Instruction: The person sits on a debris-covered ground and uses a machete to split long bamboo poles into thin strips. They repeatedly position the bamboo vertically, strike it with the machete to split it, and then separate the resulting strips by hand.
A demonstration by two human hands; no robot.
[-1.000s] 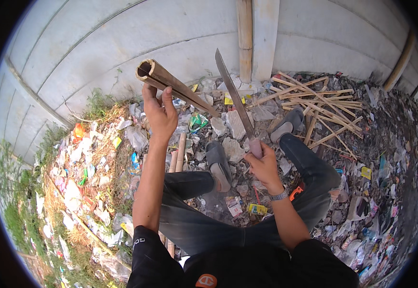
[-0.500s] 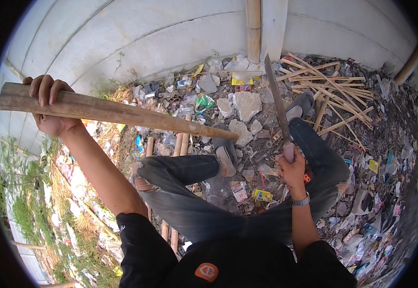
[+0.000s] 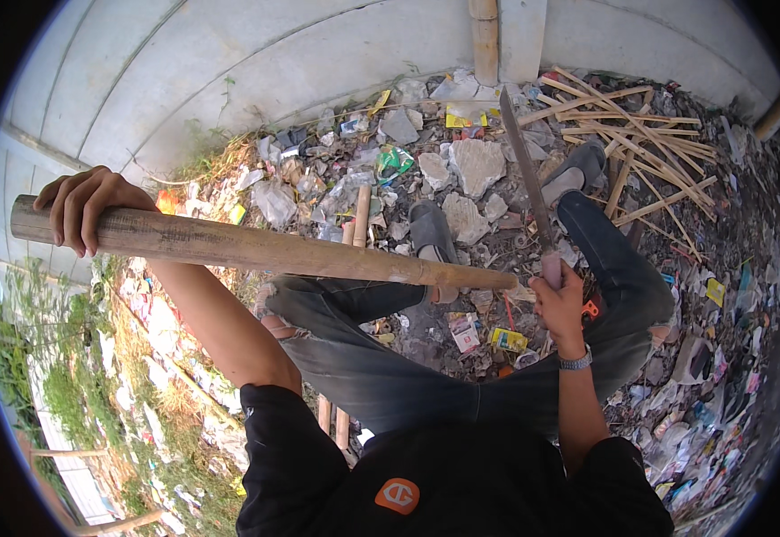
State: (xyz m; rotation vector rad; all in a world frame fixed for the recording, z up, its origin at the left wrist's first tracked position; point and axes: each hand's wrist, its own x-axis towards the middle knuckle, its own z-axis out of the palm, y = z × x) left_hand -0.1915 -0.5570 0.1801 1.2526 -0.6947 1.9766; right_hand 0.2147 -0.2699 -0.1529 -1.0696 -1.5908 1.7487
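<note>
The left hand (image 3: 94,200) gripped the bamboo (image 3: 300,255) near its left end; just past its right end, the right hand (image 3: 562,304) clasped a knife (image 3: 526,170).

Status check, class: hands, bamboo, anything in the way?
Left hand gripping bamboo near its left end. Right hand holding machete, tip pointing away. Bamboo partly hiding left shoe.

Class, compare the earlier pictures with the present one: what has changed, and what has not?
The left hand has swung its end of the bamboo piece out leftward; the far end has moved right, past the left foot. The rounded outer side now shows instead of the hollow end. Unchanged: the right hand grips the long knife, and the pile of strips lies as before.
</note>
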